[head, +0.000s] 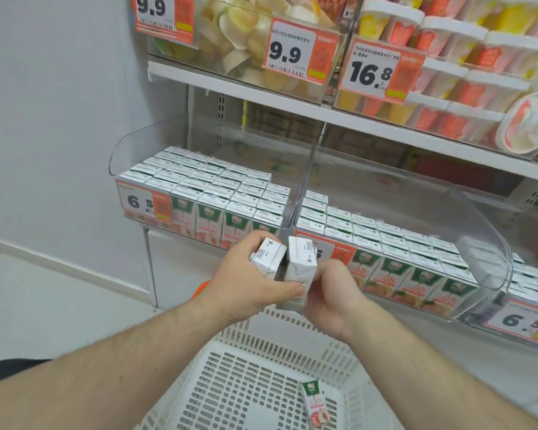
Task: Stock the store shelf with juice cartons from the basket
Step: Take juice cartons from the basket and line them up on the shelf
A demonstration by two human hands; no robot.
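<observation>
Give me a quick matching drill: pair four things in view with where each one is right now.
Things:
1. left hand
2. right hand
3. lone carton
4. 16.8 price tag

Places:
A. lying in the white basket
B. on the upper shelf edge
C. gripping the tilted left carton
D. gripping the upright right carton

Pairs: 1-C, 2-D, 3-A, 4-B

The juice cartons [298,268] look like smooth coated paperboard with a slight sheen, and the basket [255,377] is matt white slotted plastic. Clear glossy plastic dividers [305,175] stand on the white painted metal shelf [370,125]; the price tags [288,52] look like glossy printed paper.
</observation>
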